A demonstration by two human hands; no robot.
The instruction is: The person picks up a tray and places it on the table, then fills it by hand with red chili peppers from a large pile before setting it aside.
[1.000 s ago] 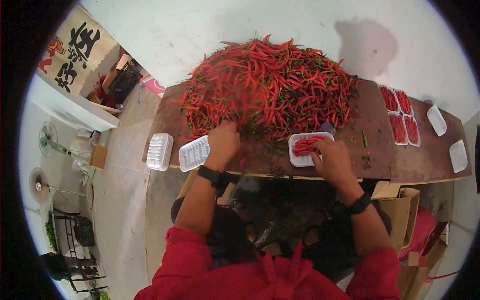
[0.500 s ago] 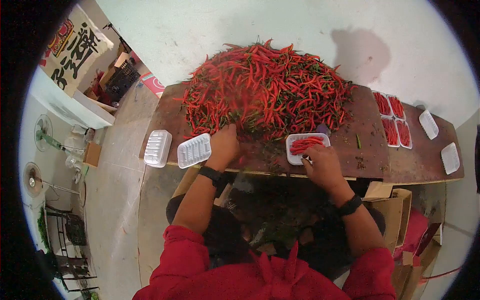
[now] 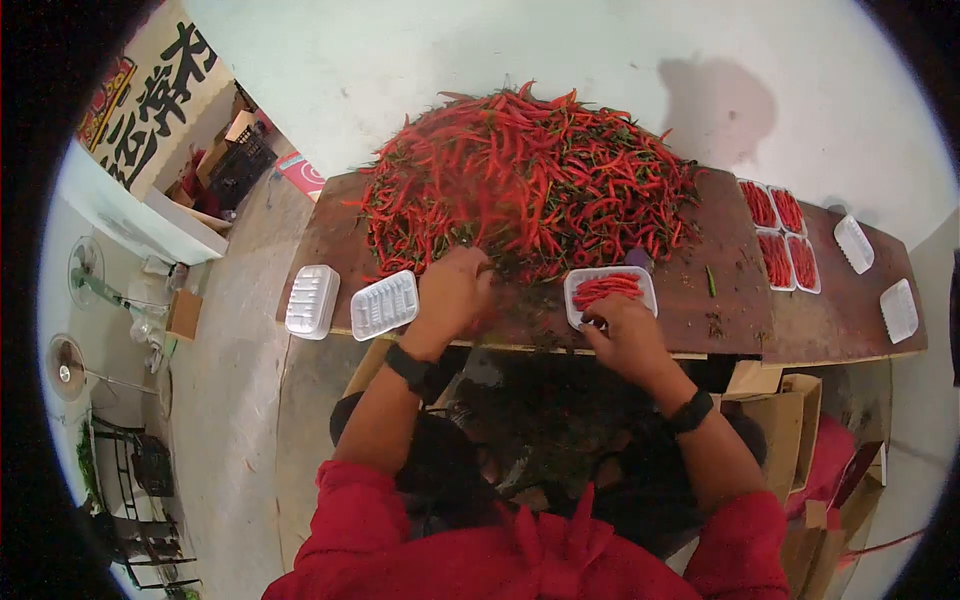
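A large heap of red chili peppers with green stems lies on the brown table. My left hand is at the heap's front edge, its fingers curled inward; whatever is in them is hidden. To its right, a white plastic tray holds a small bunch of red chilies laid roughly side by side. Over the tray's near edge is my right hand, thumb and fingers drawn together close to the chilies. I cannot make out what, if anything, sits between those fingertips.
Nested white trays and a single white tray stand at the table's left. Several filled chili trays are at the right, with two more white trays beyond. One green chili lies loose. Cardboard boxes sit below.
My left hand has shifted slightly right and down, turning at the heap's edge. The right hand has moved a little left at the tray. The whole view has swung slightly.
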